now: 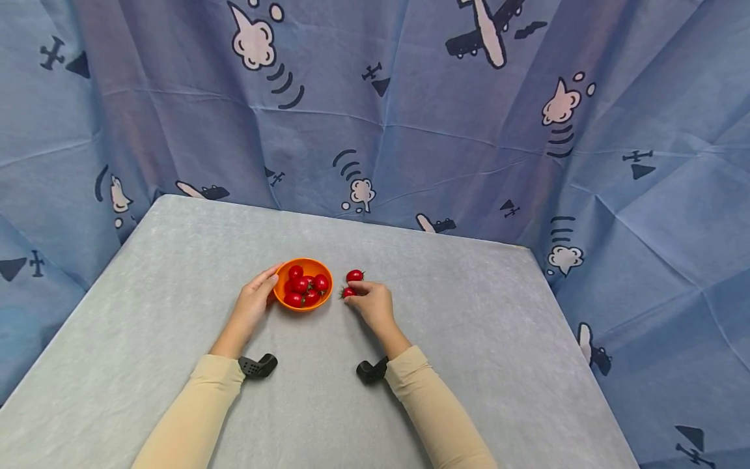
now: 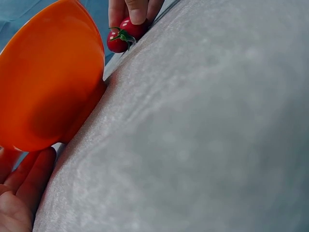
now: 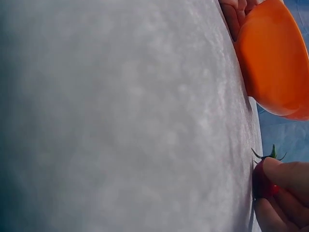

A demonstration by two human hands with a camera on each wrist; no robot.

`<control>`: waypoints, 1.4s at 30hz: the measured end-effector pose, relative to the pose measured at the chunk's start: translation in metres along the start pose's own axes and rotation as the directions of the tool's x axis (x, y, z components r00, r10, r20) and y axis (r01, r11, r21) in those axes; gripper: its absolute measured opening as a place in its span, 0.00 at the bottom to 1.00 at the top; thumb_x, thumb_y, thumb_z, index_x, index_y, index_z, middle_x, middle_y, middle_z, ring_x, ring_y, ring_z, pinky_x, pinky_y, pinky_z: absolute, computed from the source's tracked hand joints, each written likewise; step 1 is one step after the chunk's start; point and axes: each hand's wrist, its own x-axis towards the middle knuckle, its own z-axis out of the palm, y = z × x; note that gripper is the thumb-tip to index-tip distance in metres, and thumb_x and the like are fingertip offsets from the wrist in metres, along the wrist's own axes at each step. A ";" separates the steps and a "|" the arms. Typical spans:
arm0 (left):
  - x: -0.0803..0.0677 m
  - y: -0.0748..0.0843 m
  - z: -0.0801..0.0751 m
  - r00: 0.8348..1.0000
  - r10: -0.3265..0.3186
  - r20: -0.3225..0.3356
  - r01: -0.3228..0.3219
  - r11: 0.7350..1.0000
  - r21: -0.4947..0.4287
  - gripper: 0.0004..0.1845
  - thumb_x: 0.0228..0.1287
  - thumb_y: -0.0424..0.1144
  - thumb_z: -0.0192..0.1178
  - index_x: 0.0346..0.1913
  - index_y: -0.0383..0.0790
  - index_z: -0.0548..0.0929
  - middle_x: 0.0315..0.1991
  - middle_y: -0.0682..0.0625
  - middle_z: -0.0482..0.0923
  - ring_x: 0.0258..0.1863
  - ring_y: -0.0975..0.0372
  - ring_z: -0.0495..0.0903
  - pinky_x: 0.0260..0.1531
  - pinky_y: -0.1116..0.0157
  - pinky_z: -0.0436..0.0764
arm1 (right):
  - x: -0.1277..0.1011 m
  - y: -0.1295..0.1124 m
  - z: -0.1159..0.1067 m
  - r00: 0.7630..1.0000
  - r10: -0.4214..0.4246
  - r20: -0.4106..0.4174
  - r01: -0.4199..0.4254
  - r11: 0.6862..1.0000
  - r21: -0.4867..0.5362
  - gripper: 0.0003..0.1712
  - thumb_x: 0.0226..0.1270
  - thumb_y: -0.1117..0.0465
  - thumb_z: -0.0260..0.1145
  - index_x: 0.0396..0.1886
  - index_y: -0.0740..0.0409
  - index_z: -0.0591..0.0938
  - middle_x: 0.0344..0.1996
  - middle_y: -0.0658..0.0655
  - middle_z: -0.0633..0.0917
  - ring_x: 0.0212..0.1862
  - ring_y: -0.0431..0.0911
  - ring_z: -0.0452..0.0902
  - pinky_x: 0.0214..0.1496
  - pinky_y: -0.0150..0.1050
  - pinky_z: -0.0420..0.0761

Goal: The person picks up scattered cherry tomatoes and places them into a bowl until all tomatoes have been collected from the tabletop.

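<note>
An orange bowl (image 1: 303,309) on the table holds several red cherry tomatoes (image 1: 299,284). My left hand (image 1: 255,297) rests against the bowl's left side; its fingers (image 2: 35,174) lie fairly straight along the outer wall in the left wrist view. To the right of the bowl, my right hand (image 1: 375,305) pinches a cherry tomato (image 3: 263,180) with green sepals between thumb and fingers, low over the cloth. Just behind that hand lies another cherry tomato (image 1: 354,276).
Pale grey cloth covers the table (image 1: 457,312). Behind it and at both sides hangs a blue curtain (image 1: 328,71) printed with planes and clouds. A black wrist device (image 1: 258,366) sits at the left cuff, and a second black device (image 1: 372,371) at the right.
</note>
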 end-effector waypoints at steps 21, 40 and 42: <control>0.000 0.003 0.001 1.000 0.001 0.012 -0.001 1.000 -0.021 0.25 0.80 0.43 0.44 0.75 0.40 0.65 0.76 0.46 0.61 0.75 0.58 0.62 0.73 0.63 0.64 | 0.002 -0.008 -0.005 0.997 0.053 -0.062 -0.049 0.997 0.064 0.14 0.53 0.65 0.77 0.41 0.58 0.91 0.39 0.59 0.91 0.51 0.50 0.82 0.46 0.35 0.83; -0.001 0.002 -0.001 1.000 0.006 0.013 -0.006 1.000 -0.019 0.25 0.80 0.43 0.44 0.75 0.39 0.65 0.76 0.46 0.62 0.75 0.58 0.62 0.71 0.68 0.67 | 0.015 -0.045 -0.012 0.999 0.046 -0.018 -0.042 0.986 0.160 0.14 0.56 0.65 0.76 0.44 0.62 0.90 0.40 0.61 0.91 0.39 0.47 0.88 0.43 0.37 0.88; -0.001 0.003 -0.001 1.000 0.004 0.014 -0.004 1.000 -0.020 0.25 0.80 0.43 0.44 0.75 0.40 0.65 0.76 0.47 0.61 0.75 0.59 0.61 0.73 0.64 0.65 | 0.017 -0.049 -0.010 0.999 0.042 -0.007 -0.041 0.986 0.160 0.14 0.56 0.65 0.76 0.44 0.61 0.90 0.41 0.61 0.91 0.37 0.47 0.88 0.43 0.39 0.89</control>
